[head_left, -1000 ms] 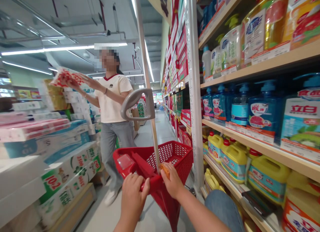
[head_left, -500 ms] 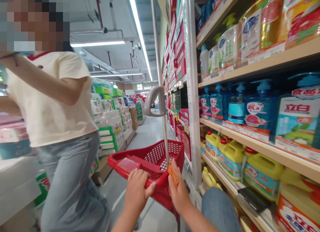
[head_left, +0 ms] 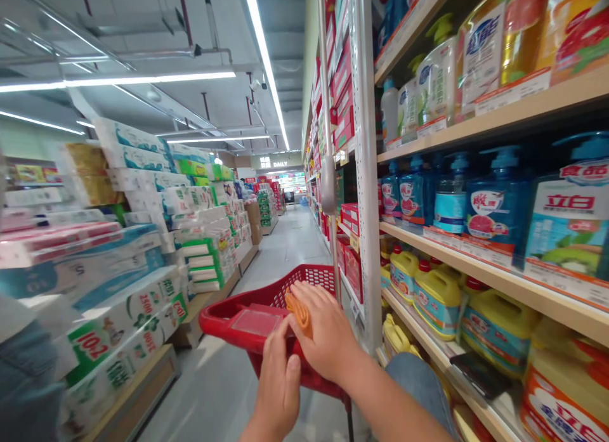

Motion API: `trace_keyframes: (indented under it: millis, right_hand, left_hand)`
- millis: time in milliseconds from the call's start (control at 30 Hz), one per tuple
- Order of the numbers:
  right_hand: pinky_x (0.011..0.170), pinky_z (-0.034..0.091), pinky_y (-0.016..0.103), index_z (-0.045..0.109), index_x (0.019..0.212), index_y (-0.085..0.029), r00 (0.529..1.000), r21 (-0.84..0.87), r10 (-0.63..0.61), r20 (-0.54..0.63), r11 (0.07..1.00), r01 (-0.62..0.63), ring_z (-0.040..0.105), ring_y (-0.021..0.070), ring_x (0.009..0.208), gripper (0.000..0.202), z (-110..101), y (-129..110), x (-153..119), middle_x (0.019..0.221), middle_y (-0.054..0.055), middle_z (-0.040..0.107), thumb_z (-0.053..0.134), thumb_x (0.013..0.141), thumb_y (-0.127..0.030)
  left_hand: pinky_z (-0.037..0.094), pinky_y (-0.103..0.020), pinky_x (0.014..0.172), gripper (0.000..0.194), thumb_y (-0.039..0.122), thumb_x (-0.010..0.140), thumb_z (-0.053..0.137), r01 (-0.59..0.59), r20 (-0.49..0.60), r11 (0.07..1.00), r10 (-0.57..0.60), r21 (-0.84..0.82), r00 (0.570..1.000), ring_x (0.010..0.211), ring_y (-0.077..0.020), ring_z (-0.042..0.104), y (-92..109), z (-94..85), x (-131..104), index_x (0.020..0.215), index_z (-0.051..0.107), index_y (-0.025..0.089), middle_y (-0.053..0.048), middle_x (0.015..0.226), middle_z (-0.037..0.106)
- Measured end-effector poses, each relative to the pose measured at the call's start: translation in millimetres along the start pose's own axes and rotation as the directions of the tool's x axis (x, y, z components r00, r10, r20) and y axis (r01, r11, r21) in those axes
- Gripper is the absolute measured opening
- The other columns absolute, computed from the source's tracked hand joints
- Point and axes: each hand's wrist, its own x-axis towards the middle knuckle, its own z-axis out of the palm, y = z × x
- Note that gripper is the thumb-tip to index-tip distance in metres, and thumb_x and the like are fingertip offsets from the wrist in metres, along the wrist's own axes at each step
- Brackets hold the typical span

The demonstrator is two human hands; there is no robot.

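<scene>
My right hand (head_left: 328, 337) presses a folded orange cloth (head_left: 299, 312) between its thumb and fingers, above the near side of a red shopping basket (head_left: 228, 331). Close by, my left hand (head_left: 278, 382) has its fingers stretched out and holds nothing; its fingertips reach up to the right thumb. Both hands partly cover the basket's near rim. A metal pole (head_left: 324, 80) with a grey handle (head_left: 328, 185) rises at the basket's right side, and its lower end is hidden.
On my right, shelves (head_left: 428, 144) hold blue pump bottles (head_left: 495, 201) and yellow jugs (head_left: 435, 299). A dark flat object (head_left: 480, 372) lies on a lower shelf. Stacked tissue packs (head_left: 124, 328) line the left. A person's blurred leg (head_left: 28, 372) is at the left edge.
My left hand has let go of the basket rim and drawn back. My right hand has moved left over the rim with the cloth. The pole has shifted right, and the person has moved left, mostly out of view.
</scene>
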Motion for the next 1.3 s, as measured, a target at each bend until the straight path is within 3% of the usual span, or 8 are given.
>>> trace_keyframes:
  millis: [100, 200, 333, 433, 800, 967, 1100, 1300]
  right_hand:
    - [0.115, 0.024, 0.049, 0.044, 0.141, -0.019, 0.990, -0.047, -0.025, 0.136, 0.998, 0.032, 0.037, 0.0263, 0.137, 0.053, 10, -13, 1, 0.147, 0.010, 0.044, 0.049, 0.091, -0.038]
    - [0.111, 0.026, 0.056, 0.043, 0.141, -0.015, 0.952, -0.155, 0.019, 0.304, 0.987, 0.030, 0.040, 0.0339, 0.133, 0.065, 26, -16, -4, 0.145, 0.016, 0.044, 0.058, 0.083, -0.038]
    - [0.106, 0.035, 0.050, 0.040, 0.142, -0.011, 0.928, -0.225, 0.077, 0.363, 0.974, 0.008, 0.047, 0.0330, 0.127, 0.070, 35, -12, -4, 0.141, 0.020, 0.047, 0.057, 0.080, -0.038]
    - [0.103, 0.039, 0.048, 0.039, 0.143, -0.010, 0.921, -0.260, 0.104, 0.375, 0.966, -0.003, 0.051, 0.0327, 0.122, 0.074, 30, -9, -2, 0.138, 0.020, 0.050, 0.060, 0.078, -0.039]
    - [0.101, 0.039, 0.047, 0.040, 0.141, -0.001, 0.905, -0.461, 0.362, 0.225, 0.858, -0.229, 0.051, 0.0346, 0.122, 0.072, 36, -8, 8, 0.137, 0.027, 0.049, 0.060, 0.078, -0.029]
    - [0.105, 0.036, 0.043, 0.042, 0.140, -0.004, 0.928, -0.436, 0.296, 0.226, 0.883, -0.175, 0.047, 0.0317, 0.127, 0.067, 30, 6, 4, 0.142, 0.024, 0.045, 0.057, 0.080, -0.029]
    - [0.102, 0.039, 0.043, 0.045, 0.138, -0.003, 0.919, -0.449, 0.355, 0.174, 0.859, -0.247, 0.053, 0.0308, 0.122, 0.061, 23, 19, 1, 0.135, 0.023, 0.053, 0.052, 0.082, -0.028]
    - [0.110, 0.029, 0.044, 0.048, 0.136, -0.003, 0.942, -0.426, 0.304, 0.139, 0.877, -0.220, 0.042, 0.0316, 0.132, 0.059, 39, 9, 9, 0.142, 0.022, 0.046, 0.052, 0.084, -0.031]
  left_hand:
    - [0.039, -0.043, 0.104, 0.057, 0.050, 0.096, 0.023, 0.093, -0.185, 0.979, -0.127, -0.182, 0.974, 0.130, -0.0262, 0.045, -2, -9.0, 8, 0.144, 0.029, 0.018, -0.016, 0.144, 0.043]
    - [0.036, -0.045, 0.106, 0.053, 0.050, 0.096, 0.027, 0.126, -0.235, 0.991, -0.133, -0.042, 0.963, 0.128, -0.0256, 0.046, -17, -27.3, 27, 0.137, 0.038, 0.019, -0.014, 0.138, 0.049]
    - [0.032, -0.049, 0.106, 0.043, 0.044, 0.095, 0.030, 0.119, 0.002, 0.922, -0.129, 0.367, 0.992, 0.127, -0.0269, 0.048, -50, -52.3, 59, 0.120, 0.057, 0.022, -0.009, 0.127, 0.062]
    - [0.040, -0.043, 0.097, 0.039, 0.042, 0.095, 0.031, 0.134, 0.193, 0.861, -0.257, 0.491, 0.947, 0.113, -0.0246, 0.059, -63, -59.8, 74, 0.105, 0.064, 0.024, -0.005, 0.115, 0.069]
    - [0.044, -0.039, 0.081, 0.043, 0.035, 0.097, 0.027, 0.061, 0.211, 0.744, -0.267, 0.666, 0.940, 0.099, -0.0251, 0.063, -26, -35.4, 76, 0.110, 0.066, 0.023, -0.007, 0.115, 0.069]
    - [0.046, -0.039, 0.087, 0.046, 0.037, 0.097, 0.026, 0.006, 0.354, 0.787, -0.284, 0.617, 0.891, 0.109, -0.0248, 0.063, -36, -46.7, 78, 0.116, 0.065, 0.020, -0.008, 0.119, 0.069]
    - [0.042, -0.044, 0.098, 0.051, 0.033, 0.097, 0.023, 0.025, 0.323, 0.760, -0.305, 0.649, 0.896, 0.121, -0.0284, 0.057, -43, -48.9, 74, 0.100, 0.071, 0.016, -0.012, 0.110, 0.073]
    - [0.047, -0.039, 0.082, 0.052, 0.030, 0.097, 0.021, -0.011, 0.344, 0.718, -0.321, 0.696, 0.882, 0.096, -0.0268, 0.068, -17, -32.7, 73, 0.088, 0.070, 0.013, -0.014, 0.096, 0.074]
